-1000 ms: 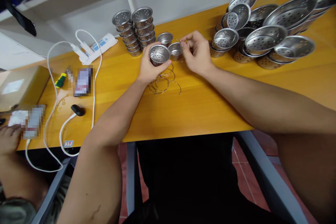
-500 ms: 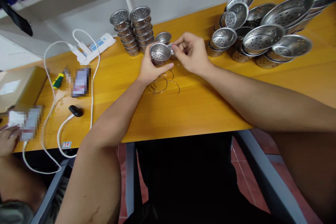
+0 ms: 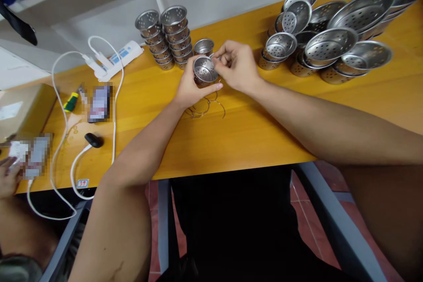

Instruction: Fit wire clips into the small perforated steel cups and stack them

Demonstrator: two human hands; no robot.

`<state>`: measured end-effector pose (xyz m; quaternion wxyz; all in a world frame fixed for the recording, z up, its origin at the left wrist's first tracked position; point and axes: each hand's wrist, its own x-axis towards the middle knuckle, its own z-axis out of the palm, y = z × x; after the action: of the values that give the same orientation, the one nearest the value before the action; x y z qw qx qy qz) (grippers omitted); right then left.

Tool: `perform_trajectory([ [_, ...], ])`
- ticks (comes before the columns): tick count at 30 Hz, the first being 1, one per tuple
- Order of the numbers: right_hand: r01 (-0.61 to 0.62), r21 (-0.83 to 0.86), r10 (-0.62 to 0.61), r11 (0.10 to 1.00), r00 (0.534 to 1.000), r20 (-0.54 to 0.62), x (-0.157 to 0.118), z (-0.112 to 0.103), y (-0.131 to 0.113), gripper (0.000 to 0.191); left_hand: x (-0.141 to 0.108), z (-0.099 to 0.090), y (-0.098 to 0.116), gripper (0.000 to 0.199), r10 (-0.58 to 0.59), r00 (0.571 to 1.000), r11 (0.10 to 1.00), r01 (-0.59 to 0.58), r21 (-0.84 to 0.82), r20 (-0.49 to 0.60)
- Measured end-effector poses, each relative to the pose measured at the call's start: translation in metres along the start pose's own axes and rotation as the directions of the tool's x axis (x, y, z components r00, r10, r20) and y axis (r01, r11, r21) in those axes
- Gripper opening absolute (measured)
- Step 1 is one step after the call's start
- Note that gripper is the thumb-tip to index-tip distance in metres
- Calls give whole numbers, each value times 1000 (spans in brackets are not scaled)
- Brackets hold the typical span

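Note:
In my left hand (image 3: pixel 190 87) is a small perforated metal cup (image 3: pixel 204 71), its mouth tilted toward me, with my thumb along its near side. My right hand (image 3: pixel 236 65) is closed in a pinch at the cup's right rim; what its fingertips hold, if anything, is too small to make out. Thin copper-coloured wire loops (image 3: pixel 201 110) lie on the table just below the cup. Right behind the held cup stands another small perforated cup (image 3: pixel 204 46).
Two stacks of perforated cups (image 3: pixel 173 22) stand at the back. Larger perforated bowls and cups (image 3: pixel 332 46) crowd the right. Leftward are a power strip (image 3: pixel 120 59) with white cables, a screwdriver (image 3: pixel 71 102), phones, a black plug (image 3: pixel 94 140) and a cardboard box (image 3: pixel 29 110). Another person's hand (image 3: pixel 9 178) rests at far left.
The held cup has shifted slightly right and turned, its mouth now tilting more toward my right hand. My right fingers have come up against its rim.

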<state>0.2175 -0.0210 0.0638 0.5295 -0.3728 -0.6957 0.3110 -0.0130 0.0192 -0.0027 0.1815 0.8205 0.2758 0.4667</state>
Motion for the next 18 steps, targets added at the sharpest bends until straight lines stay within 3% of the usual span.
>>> perform_trajectory([
  [8, 10, 31, -9, 999, 1000, -5, -1, 0, -15, 43, 0, 0, 2, 102, -27, 1000, 999, 28, -32, 7],
  [11, -23, 167, -5, 986, 986, 165, 4, -6, -22, 55, 0, -1, -11, 94, -48, 999, 993, 49, -110, 6],
  [14, -106, 282, 5, 954, 941, 337, 7, -13, -27, 70, 0, -2, -21, 86, -82, 996, 978, 85, -193, 24],
  [18, -187, 277, 79, 943, 930, 358, 6, -15, -33, 70, -1, -1, -21, 84, -48, 998, 968, 57, -245, 40],
])
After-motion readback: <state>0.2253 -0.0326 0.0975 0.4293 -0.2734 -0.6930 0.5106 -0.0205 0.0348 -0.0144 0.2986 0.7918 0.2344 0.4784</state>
